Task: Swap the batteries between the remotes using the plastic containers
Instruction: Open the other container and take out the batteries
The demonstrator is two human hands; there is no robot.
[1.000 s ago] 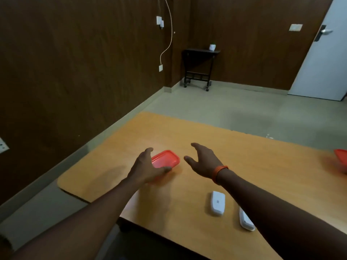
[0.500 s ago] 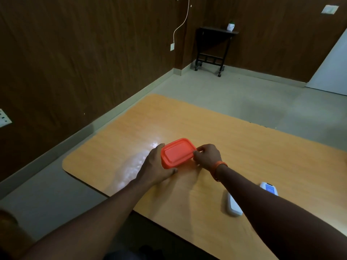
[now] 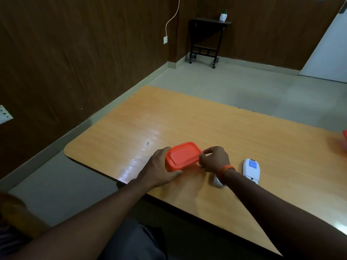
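A small orange plastic container (image 3: 183,155) with its lid on sits on the wooden table (image 3: 206,124) in front of me. My left hand (image 3: 159,169) grips its left and near side, thumb along the front. My right hand (image 3: 214,159) pinches the lid's right edge with curled fingers. One white remote (image 3: 251,170) lies face up to the right of my right wrist. A second white remote (image 3: 217,182) is mostly hidden under that wrist.
Another orange container (image 3: 345,136) shows only as a sliver at the table's right edge. The table's near edge runs just below my forearms. A dark side table (image 3: 206,40) with a small pot stands in the far corner; a white door (image 3: 330,53) is at right.
Both hands came down from above onto the container: the left hand took hold of its side and the right hand closed on the lid's edge. The view has dropped toward the table.
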